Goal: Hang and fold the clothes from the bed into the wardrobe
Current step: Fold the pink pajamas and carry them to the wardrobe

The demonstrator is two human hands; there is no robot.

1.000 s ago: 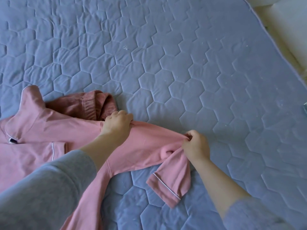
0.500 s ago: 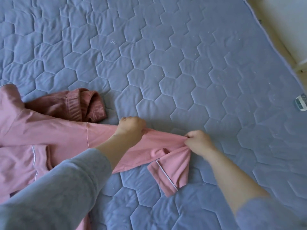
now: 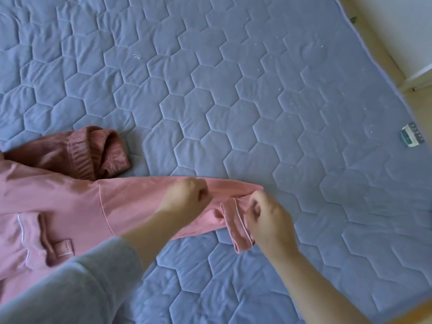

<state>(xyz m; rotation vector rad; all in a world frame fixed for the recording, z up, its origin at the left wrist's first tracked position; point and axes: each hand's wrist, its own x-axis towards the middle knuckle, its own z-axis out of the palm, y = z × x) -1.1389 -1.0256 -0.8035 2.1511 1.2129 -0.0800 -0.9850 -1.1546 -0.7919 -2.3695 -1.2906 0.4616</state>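
Observation:
A pink pyjama shirt [image 3: 70, 206] with white piping lies flat at the left of the blue quilted bed [image 3: 233, 90], one sleeve stretched out to the right. My left hand [image 3: 184, 199] pinches the sleeve partway along. My right hand [image 3: 268, 220] grips the sleeve's cuff end, which is folded back toward me. A darker pink garment [image 3: 88, 155] lies crumpled just behind the shirt's shoulder.
A small white and green device [image 3: 412, 134] lies near the bed's right edge. Beyond that edge are a pale floor and a white piece of furniture [image 3: 409, 43]. The quilt stretches wide behind and to the right of the shirt.
Both hands have slid further along the sleeve toward its end. The cuff is now folded back under my right hand. The view has shifted right.

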